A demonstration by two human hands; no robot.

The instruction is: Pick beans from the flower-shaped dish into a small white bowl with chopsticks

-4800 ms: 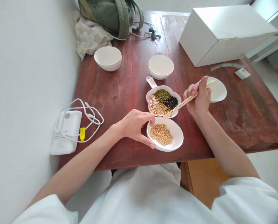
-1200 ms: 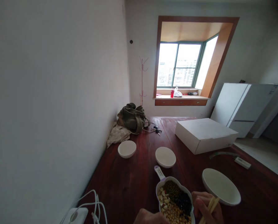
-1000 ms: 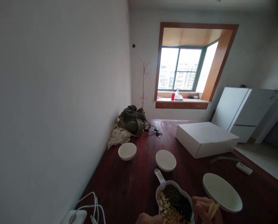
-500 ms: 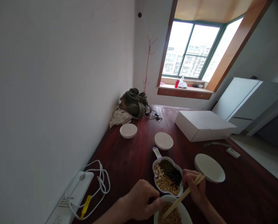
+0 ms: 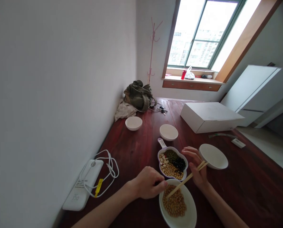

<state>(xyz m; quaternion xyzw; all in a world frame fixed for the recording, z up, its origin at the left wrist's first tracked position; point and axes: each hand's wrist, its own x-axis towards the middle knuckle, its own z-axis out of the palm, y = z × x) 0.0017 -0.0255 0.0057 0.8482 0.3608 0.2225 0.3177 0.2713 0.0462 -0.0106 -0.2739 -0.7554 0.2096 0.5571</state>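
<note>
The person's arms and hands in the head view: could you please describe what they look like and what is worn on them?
Both are bare. The left hand and its forearm show no sleeve, glove, watch or ring. The right hand and forearm are likewise uncovered, with no visible jewellery or markings. No sleeve edge shows on either arm in this view.

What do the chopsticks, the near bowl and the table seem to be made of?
Chopsticks in the right hand: pale, matte, probably bamboo or wood. Bowl with yellow beans, steadied by the left hand: smooth glossy white, likely ceramic, possibly melamine. Table: dark red-brown planks with visible grain and seams, apparently varnished wood.
</note>
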